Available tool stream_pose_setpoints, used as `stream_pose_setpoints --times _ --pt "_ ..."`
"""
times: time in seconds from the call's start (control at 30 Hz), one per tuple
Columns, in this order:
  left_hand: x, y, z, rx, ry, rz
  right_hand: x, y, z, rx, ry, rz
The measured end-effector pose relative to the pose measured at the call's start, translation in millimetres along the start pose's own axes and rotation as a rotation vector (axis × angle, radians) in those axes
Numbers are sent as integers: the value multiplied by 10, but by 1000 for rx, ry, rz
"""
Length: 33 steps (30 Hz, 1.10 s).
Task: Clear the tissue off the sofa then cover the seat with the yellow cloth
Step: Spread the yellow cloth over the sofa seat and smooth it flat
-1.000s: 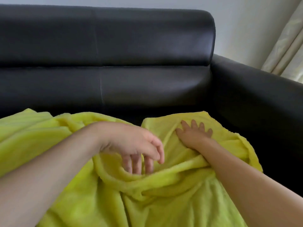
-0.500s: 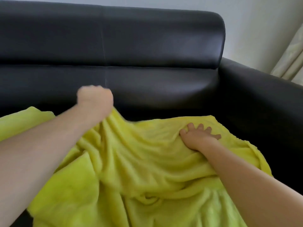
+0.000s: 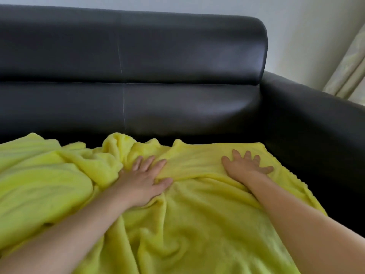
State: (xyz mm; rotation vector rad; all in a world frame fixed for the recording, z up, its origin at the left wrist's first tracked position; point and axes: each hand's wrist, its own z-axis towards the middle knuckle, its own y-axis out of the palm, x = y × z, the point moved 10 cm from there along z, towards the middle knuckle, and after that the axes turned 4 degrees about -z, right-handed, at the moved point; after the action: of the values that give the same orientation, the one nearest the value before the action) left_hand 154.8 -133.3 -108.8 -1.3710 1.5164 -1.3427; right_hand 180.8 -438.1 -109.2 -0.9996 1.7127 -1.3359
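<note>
Left hand, a moment ago fisted lifting yellow cloth, now flat, fingers straight; right hand stays splayed. Sofa seat mostly covered; smoothing remains.

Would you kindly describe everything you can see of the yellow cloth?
The yellow cloth looks like soft fleece, spread over the black sofa seat, rumpled into folds at the middle and left, smoother at the right. Its far edge stops short of the backrest. The left hand and right hand press flat on it.

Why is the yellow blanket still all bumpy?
Bunched, not flat: the yellow cloth shows folds around the left hand, smoother under the right hand.
</note>
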Motion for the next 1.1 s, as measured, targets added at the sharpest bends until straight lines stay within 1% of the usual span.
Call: stream_pose_setpoints --times 0.07,0.17,0.2,0.23,0.27,0.3,0.33,0.37,0.4,0.43,0.47,0.5,0.53,0.6,0.7,0.77,0.83,0.9,1.0,1.03,1.1 --pt "-128 -73 -139 -94 -84 60 2 -7 22 -11 -30 -1" --pt "-421 -246 -275 -279 -329 171 -4 5 52 -20 -60 -8" --pt "-406 -357 -260 -297 -372 214 -1 9 60 -21 -66 -14" --pt "-307 -505 -188 -255 -362 272 -2 8 66 -22 -77 -18" --pt "-127 -661 -75 -144 -300 316 -13 6 78 -20 -95 -14" --pt "112 -774 55 -6 -208 308 -15 -10 93 -13 -117 -7" --pt "337 -842 167 108 -113 217 -24 -27 97 -7 -146 3" --pt "483 -804 273 148 -45 62 -31 -46 100 1 -176 18" --pt "575 -694 371 123 -9 -84 -15 -68 112 16 -195 34" --pt "591 -513 459 52 -10 -187 24 -89 130 39 -190 40" --pt "563 -319 559 -16 -40 -226 117 -111 171 59 -154 33" --pt "473 -188 617 -43 -94 -212 202 -112 204 61 -101 24" --pt "345 -124 664 -37 -152 -183 277 -101 240 46 -49 22" --pt "166 -118 738 -28 -204 -148 339 -64 308 -10 -2 31" --pt "-91 -30 969 -105 -186 -105 264 -49 432 -51 -42 34" --pt "-197 -13 1124 -113 -183 -90 232 -48 542 -47 -63 32" --pt "-165 -48 1089 -106 -203 -123 234 -45 625 -27 -69 25" --pt "-127 -136 1101 -12 -221 -145 235 -44 701 -2 -79 35" --pt "-71 -288 1171 160 -175 -90 232 -38 771 42 -91 43" --pt "-23 -372 1178 238 -160 -37 234 -37 781 60 -93 41" --pt "175 -576 1203 408 -86 185 233 -42 800 86 -99 46"
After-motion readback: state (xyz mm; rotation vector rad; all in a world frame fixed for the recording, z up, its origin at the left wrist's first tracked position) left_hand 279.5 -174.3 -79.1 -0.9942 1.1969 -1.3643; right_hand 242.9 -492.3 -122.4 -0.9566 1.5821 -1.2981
